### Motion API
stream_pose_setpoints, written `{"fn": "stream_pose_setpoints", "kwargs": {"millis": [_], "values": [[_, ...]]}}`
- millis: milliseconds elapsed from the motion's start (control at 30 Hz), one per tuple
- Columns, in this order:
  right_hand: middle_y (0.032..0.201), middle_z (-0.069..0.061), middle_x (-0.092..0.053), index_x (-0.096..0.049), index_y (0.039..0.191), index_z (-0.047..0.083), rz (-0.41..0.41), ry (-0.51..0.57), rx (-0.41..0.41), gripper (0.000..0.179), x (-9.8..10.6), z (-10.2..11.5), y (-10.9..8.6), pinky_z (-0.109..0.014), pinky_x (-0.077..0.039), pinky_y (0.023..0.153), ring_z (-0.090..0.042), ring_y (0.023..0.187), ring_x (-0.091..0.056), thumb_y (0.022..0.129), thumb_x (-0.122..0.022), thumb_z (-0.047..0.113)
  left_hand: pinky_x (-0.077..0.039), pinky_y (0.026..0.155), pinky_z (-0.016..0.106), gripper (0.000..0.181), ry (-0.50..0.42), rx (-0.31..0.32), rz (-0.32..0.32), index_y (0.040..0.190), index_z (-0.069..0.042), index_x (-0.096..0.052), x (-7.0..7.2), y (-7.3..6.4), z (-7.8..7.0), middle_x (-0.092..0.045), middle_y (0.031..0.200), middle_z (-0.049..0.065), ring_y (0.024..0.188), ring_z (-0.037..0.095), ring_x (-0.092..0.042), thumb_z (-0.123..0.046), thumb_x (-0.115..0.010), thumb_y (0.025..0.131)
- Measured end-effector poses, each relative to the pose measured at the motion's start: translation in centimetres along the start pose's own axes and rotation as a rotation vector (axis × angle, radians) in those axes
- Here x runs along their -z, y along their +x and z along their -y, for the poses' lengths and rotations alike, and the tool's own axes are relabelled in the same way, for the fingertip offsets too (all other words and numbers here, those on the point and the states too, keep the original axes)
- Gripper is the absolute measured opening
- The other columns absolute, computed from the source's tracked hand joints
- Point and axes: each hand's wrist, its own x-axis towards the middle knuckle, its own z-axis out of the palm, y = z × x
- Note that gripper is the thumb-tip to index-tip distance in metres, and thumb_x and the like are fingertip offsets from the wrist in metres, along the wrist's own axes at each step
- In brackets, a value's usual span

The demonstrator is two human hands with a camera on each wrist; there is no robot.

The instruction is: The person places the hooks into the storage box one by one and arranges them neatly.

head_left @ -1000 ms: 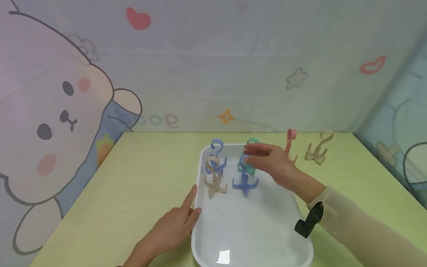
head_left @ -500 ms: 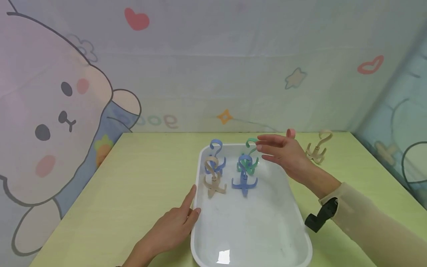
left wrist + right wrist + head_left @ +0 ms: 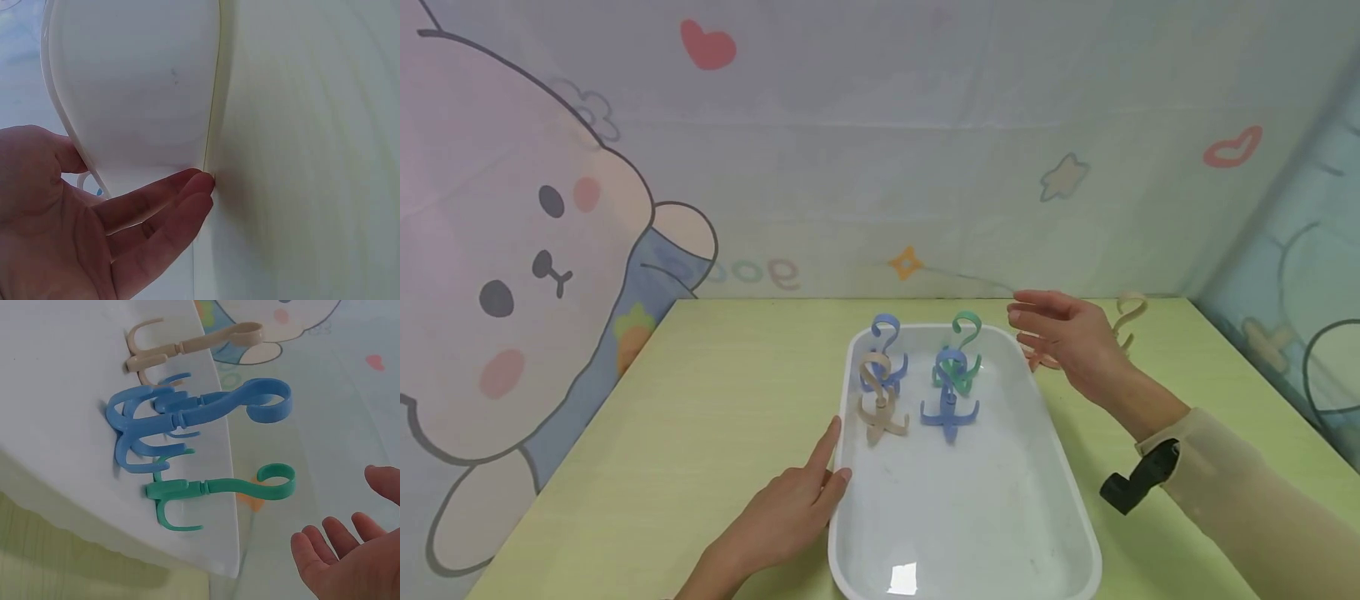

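My left hand (image 3: pixel 778 512) is beside the white tray (image 3: pixel 844 533), its index finger extended along the outer wall and its thumb at the rim. In the left wrist view its fingers (image 3: pixel 165 244) touch the wall near the tabletop. My right hand (image 3: pixel 1078 346) is raised beyond the tray's far right corner with nothing in it, partly covering a pink rotating hook hanger (image 3: pixel 1037 360). Standing in the tray are a green hook hanger (image 3: pixel 219 487), a beige one (image 3: pixel 880 412) and two blue ones, the nearer blue hanger (image 3: pixel 950 408) in front of the green.
Another beige hook hanger (image 3: pixel 1129 312) stands at the table's far right, partly hidden by the right hand. The light yellow-green table (image 3: pixel 700 400) ends at a printed cloth backdrop (image 3: pixel 850 167). A black device (image 3: pixel 1138 479) is strapped on the right sleeve.
My right hand has moved right, away from the blue and green hangers, to over the pink one. The green hanger has come into full view. My left hand has stayed at the tray.
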Motion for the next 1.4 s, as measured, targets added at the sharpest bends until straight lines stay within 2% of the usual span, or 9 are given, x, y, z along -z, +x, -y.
{"fn": "stream_pose_setpoints", "kwargs": {"millis": [167, 333, 467, 733, 867, 967, 1133, 1233, 1400], "values": [[0.105, 0.017, -0.071, -0.057, 0.143, 0.002, -0.051, 0.048, 0.023, 0.052, 0.9, -0.3, 0.3, -0.018, -0.058, 0.086, 0.001, 0.097, -0.072, 0.099, -0.075, 0.023, -0.043, 0.067, 0.031, 0.069, -0.004, -0.003, 0.001, 0.17, -0.012, -0.02, 0.0, 0.0, 0.0, -0.073, 0.1, -0.003, 0.074, 0.012, -0.056, -0.037, -0.047, 0.112], [0.103, 0.016, -0.071, -0.064, 0.129, 0.013, -0.1, 0.065, 0.04, 0.035, 1.7, -0.9, 0.5, -0.016, -0.058, 0.085, 0.002, 0.096, -0.072, 0.098, -0.076, 0.022, -0.044, 0.07, 0.031, 0.069, -0.003, -0.002, 0.001, 0.17, -0.012, -0.019, 0.0, 0.0, -0.1, -0.074, 0.103, -0.002, 0.077, 0.012, -0.057, -0.037, -0.047, 0.112], [0.103, 0.015, -0.071, -0.066, 0.118, 0.018, -0.126, 0.132, 0.061, 0.024, 2.2, -1.3, 0.6, -0.016, -0.058, 0.084, 0.001, 0.095, -0.072, 0.097, -0.078, 0.019, -0.045, 0.07, 0.031, 0.069, -0.001, -0.004, -0.003, 0.17, -0.012, -0.02, -0.1, 0.0, -0.1, -0.075, 0.103, -0.001, 0.078, 0.012, -0.058, -0.037, -0.047, 0.112], [0.098, 0.02, -0.074, -0.066, 0.126, 0.01, -0.233, 0.142, 0.057, 0.032, 3.0, -2.0, 1.0, -0.013, -0.057, 0.078, 0.003, 0.089, -0.071, 0.097, -0.077, 0.015, -0.043, 0.067, 0.03, 0.069, -0.012, -0.014, -0.001, 0.17, -0.01, -0.019, -0.2, 0.0, 0.0, -0.073, 0.1, -0.002, 0.075, 0.012, -0.056, -0.037, -0.046, 0.112], [0.093, 0.019, -0.074, -0.068, 0.116, 0.017, -0.297, 0.156, 0.035, 0.023, 3.4, -2.2, 1.2, -0.013, -0.056, 0.075, 0.004, 0.083, -0.071, 0.095, -0.077, 0.013, -0.044, 0.069, 0.031, 0.069, -0.002, -0.001, 0.004, 0.17, -0.012, -0.02, -0.2, 0.1, -0.2, -0.074, 0.102, -0.001, 0.076, 0.012, -0.057, -0.037, -0.046, 0.112], [0.09, 0.019, -0.071, -0.068, 0.11, 0.024, -0.35, 0.114, 0.013, 0.02, 3.6, -2.4, 1.4, -0.012, -0.055, 0.073, 0.005, 0.081, -0.07, 0.095, -0.078, 0.015, -0.045, 0.069, 0.031, 0.069, -0.003, 0.005, 0.006, 0.17, -0.012, -0.02, -0.2, 0.1, -0.2, -0.074, 0.103, -0.001, 0.077, 0.012, -0.057, -0.037, -0.047, 0.112], [0.093, 0.018, -0.065, -0.067, 0.116, 0.023, -0.414, -0.007, -0.031, 0.024, 3.9, -2.6, 1.7, -0.012, -0.055, 0.072, 0.007, 0.083, -0.068, 0.096, -0.078, 0.022, -0.045, 0.069, 0.032, 0.069, -0.009, 0.003, 0.006, 0.17, -0.011, -0.02, -0.1, 0.1, -0.3, -0.074, 0.103, -0.001, 0.077, 0.013, -0.057, -0.037, -0.047, 0.112], [0.097, 0.016, -0.062, -0.066, 0.123, 0.019, -0.42, -0.033, -0.052, 0.029, 4.0, -2.8, 1.9, -0.011, -0.055, 0.073, 0.008, 0.083, -0.067, 0.096, -0.078, 0.023, -0.045, 0.069, 0.032, 0.069, -0.005, 0.004, 0.009, 0.17, -0.011, -0.02, -0.1, 0.0, -0.3, -0.075, 0.104, 0.0, 0.077, 0.013, -0.058, -0.037, -0.047, 0.112], [0.102, 0.015, -0.059, -0.06, 0.144, 0.006, -0.409, -0.083, -0.081, 0.052, 4.1, -3.2, 2.5, -0.011, -0.054, 0.076, 0.01, 0.085, -0.063, 0.098, -0.075, 0.025, -0.045, 0.069, 0.033, 0.069, -0.008, 0.004, 0.006, 0.17, -0.011, -0.02, -0.1, 0.1, -0.2, -0.075, 0.105, 0.001, 0.078, 0.013, -0.058, -0.037, -0.047, 0.112]]}}
